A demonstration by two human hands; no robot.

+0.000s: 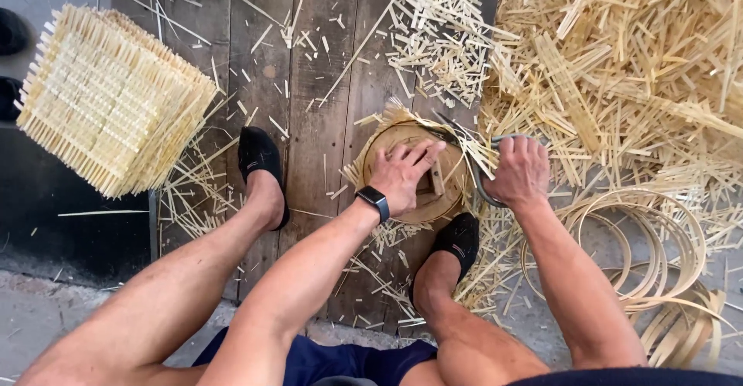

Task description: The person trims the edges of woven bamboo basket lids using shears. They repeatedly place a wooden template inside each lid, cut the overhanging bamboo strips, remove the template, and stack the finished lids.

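A heap of cut bamboo strips (619, 68) covers the plank floor (309, 84), partly cropped. The round woven basket (418, 173) sits between the feet. Left hand (398, 173) presses flat, fingers spread; right hand (520, 171) grips shears (484, 188), blades mostly hidden.

Dark wooden floorboards (309, 115) carry the work, strewn with short bamboo offcuts (437, 37). A stack of woven bamboo mats (108, 99) lies at the left edge, a deep heap of bamboo strips (635, 68) on the right, and coiled bamboo hoops (658, 254) lie beside that. A round woven basket (410, 173) sits mid-boards.
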